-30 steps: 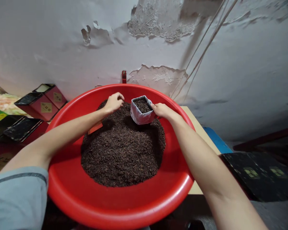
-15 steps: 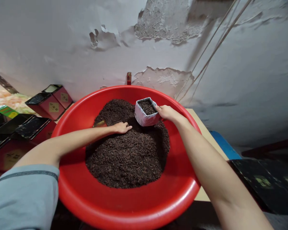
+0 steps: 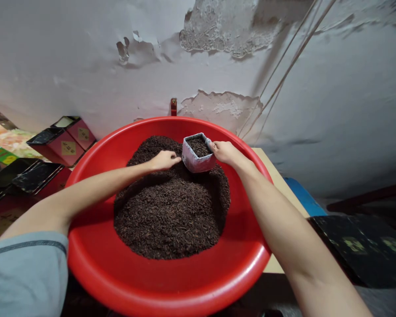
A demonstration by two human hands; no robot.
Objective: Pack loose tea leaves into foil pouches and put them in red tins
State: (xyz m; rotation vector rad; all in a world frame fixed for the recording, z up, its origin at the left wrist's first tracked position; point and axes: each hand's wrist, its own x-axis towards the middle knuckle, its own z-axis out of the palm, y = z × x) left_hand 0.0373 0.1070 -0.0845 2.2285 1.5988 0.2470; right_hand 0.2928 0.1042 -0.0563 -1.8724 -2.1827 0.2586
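A wide red basin (image 3: 171,281) holds a mound of dark, twisted loose tea leaves (image 3: 171,215). My right hand (image 3: 226,152) grips the right side of a square, whitish scoop (image 3: 198,163), filled with the same leaves and held over the back of the mound. Its mouth faces up, slightly tilted. Just left of the scoop is my left hand (image 3: 165,160), above the leaves, fingers curled together and thumb side towards the scoop's wall. Whatever its fingers may hold is hidden.
Red and black tins (image 3: 57,143) stand left of the basin, beside a green packet (image 3: 1,155). Black boxes or lids (image 3: 356,242) lie at the right. A pale board (image 3: 277,176) shows under the basin, and a peeling wall (image 3: 145,83) rises behind.
My left hand has lifted off the leaves and moved up to the scoop's left side. My right hand still holds the scoop nearly in place. The view has shifted slightly.
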